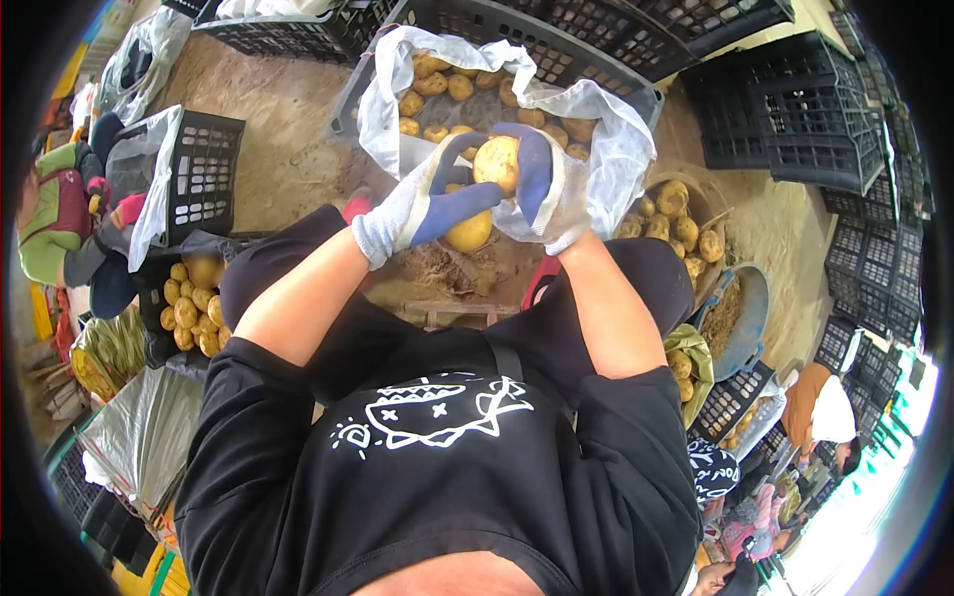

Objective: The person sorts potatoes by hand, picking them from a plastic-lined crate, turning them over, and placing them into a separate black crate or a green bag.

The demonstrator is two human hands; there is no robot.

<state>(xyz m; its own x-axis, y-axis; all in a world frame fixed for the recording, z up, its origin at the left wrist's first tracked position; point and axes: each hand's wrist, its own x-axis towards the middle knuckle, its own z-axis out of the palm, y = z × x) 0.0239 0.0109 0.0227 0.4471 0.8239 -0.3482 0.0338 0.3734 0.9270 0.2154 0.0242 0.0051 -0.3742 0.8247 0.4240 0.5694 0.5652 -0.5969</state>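
Note:
Both my hands wear grey gloves with blue palms and fingers. My left hand (432,204) is curled at the left side of a round yellow potato (498,165), its thumb against it. A second yellow potato (468,230) sits just below the left thumb, by that palm. My right hand (549,187) wraps the right side of the upper potato, fingers closed round it. Beyond the hands stands a black crate (344,111) lined with a clear plastic bag (390,74), with several potatoes (459,87) lying inside.
At right are a basket of potatoes (686,230) and a blue tub (757,306) of soil. Potatoes (186,312) fill a container at left. Black crates (785,111) stand right and behind. A co-worker (62,219) sits at left; others are at lower right.

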